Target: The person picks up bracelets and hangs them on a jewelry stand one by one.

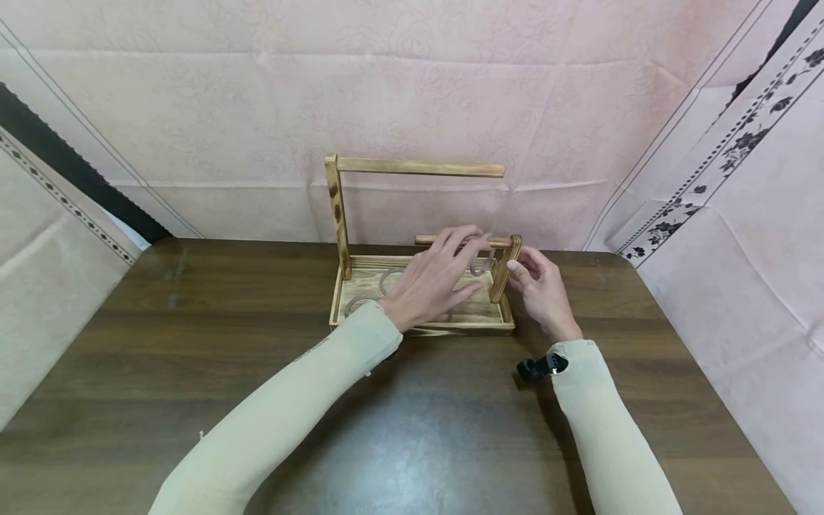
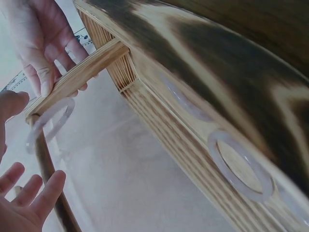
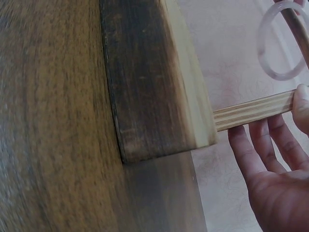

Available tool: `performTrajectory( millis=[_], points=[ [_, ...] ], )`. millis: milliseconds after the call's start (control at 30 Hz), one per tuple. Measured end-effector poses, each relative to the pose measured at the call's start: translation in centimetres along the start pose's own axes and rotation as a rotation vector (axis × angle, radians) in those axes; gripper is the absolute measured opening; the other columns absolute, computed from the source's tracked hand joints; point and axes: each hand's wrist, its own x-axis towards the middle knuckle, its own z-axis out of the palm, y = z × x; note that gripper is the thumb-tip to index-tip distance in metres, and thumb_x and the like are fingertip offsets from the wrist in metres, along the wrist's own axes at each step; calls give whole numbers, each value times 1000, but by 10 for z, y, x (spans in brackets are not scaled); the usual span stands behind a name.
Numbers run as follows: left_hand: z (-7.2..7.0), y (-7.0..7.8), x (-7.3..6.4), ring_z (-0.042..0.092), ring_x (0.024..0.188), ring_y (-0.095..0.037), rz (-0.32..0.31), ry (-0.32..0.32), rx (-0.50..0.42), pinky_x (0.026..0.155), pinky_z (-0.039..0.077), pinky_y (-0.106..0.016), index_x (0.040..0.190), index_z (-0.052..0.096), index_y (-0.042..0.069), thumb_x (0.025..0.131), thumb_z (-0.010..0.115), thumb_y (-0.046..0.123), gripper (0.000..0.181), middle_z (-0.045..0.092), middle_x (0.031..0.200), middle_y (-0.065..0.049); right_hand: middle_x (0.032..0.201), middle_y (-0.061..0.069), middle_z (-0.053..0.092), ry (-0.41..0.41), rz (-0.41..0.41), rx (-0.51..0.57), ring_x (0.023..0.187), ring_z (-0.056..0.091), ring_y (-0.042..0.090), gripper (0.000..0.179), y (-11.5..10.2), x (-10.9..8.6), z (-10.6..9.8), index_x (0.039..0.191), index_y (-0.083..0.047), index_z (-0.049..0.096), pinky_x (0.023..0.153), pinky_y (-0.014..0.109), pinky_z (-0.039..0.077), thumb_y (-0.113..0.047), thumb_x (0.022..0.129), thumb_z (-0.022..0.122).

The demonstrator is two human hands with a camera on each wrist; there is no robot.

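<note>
A wooden stand has a shallow tray [image 1: 335,304] at its base and a short post [image 1: 506,270] at its right end. The post bears a low round bar [image 1: 426,240]. On this bar, close by the post, hangs a translucent pale bangle [image 3: 262,48]. My left hand [image 1: 438,275] reaches over the tray, fingers spread and loosely bent around the bar, holding nothing. With thumb and fingers on either side, my right hand [image 1: 543,290] pinches the short post. More pale bangles [image 2: 228,178] lie in the tray, partly hidden by my left hand and forearm.
At the stand's left end rises a tall post [image 1: 338,214] with a long upper bar [image 1: 418,167] reaching right over the tray. The stand sits near the back of the dark wooden table [image 1: 193,343]. Behind it hangs a pale patterned cloth [image 1: 257,114].
</note>
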Motion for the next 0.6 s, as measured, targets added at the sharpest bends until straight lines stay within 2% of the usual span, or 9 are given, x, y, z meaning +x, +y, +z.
performTrajectory(
  millis=[233,467,600],
  points=[
    [-11,-7,-11,50,132,-26,32,-20,36,85,62,-30,132,59,16,90,74,20,45,50,146,-8,140,20,58,7,2,1,113,61,7,38,-1,0,1,142,-3,53,105,42,57,-15,106,55],
    [-19,-18,-21,52,125,-25,84,-91,-24,91,58,-35,130,62,17,90,72,13,41,55,137,-7,141,19,57,-1,11,-12,114,60,7,40,-1,1,0,143,-3,51,102,33,59,-17,106,54],
    [-22,-23,-27,53,124,-24,130,-128,-37,92,57,-36,126,64,16,91,73,13,37,56,133,-5,141,18,57,-4,10,-14,117,60,11,40,0,0,0,144,-4,51,104,35,58,-18,106,54]
  ],
)
